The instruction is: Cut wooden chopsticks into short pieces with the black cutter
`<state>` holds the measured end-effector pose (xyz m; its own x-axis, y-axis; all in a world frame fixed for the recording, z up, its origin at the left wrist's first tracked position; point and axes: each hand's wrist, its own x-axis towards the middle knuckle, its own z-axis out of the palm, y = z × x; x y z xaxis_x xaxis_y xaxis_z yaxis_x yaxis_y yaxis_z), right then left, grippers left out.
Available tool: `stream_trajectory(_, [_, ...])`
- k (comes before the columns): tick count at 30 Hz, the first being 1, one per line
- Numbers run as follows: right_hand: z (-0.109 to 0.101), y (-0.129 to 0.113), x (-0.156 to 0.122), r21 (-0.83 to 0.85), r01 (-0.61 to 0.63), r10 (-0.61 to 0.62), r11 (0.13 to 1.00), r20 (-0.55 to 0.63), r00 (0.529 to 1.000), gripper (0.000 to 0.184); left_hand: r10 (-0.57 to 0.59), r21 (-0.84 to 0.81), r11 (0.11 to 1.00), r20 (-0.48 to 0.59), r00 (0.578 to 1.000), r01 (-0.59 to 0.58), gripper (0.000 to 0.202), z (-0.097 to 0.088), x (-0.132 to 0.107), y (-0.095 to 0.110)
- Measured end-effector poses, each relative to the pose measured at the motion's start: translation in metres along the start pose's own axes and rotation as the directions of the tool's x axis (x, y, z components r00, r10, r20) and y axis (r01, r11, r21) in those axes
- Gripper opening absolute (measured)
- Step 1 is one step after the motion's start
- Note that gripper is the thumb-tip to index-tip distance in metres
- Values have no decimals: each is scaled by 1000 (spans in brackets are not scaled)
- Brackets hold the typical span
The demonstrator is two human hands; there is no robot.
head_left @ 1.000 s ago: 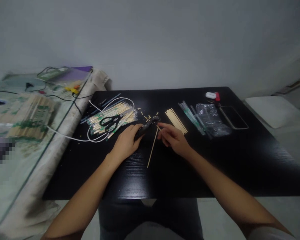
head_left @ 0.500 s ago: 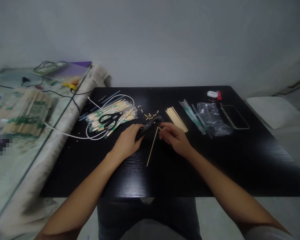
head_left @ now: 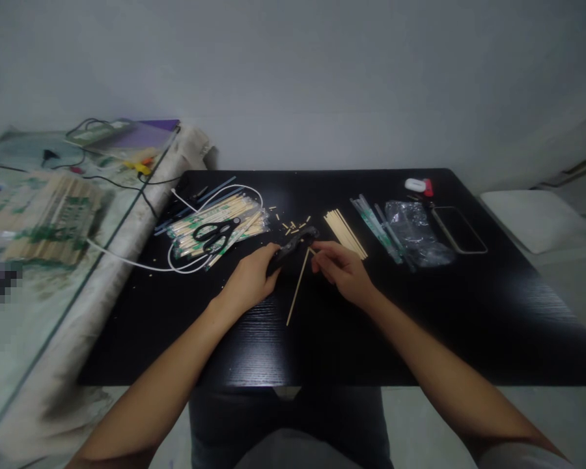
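Observation:
My left hand is closed around a black hand tool whose exact kind I cannot make out; its far end points right. At that end, my right hand pinches the top of a thin wooden stick. The stick slants down and left over the table, and its upper end is partly hidden by the fingers. Beyond the tool lie several short cut wooden bits. A row of bare wooden sticks rests just past my right hand.
Black-handled scissors lie on wrapped chopsticks, with a white cable looping round. On the right are clear wrappers, a crumpled plastic bag, a phone and a white case. A glass-topped table adjoins on the left.
Almost nothing differs. Both hands, the black tool and the stick keep nearly the same positions, with only a very slight shift.

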<state>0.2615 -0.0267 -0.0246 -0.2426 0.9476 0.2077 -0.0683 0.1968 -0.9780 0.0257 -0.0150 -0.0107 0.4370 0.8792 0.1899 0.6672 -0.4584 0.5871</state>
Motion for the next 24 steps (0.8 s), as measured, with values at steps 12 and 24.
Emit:
stream_trajectory(12, [3,0,1,-19,-43,42,999,-34,999,33,-92,66,994,65,994,87,18,1,0,2])
stream_trajectory(24, [4,0,2,-50,-101,99,994,-49,994,34,-109,106,989,56,992,103,14,5,1,-3])
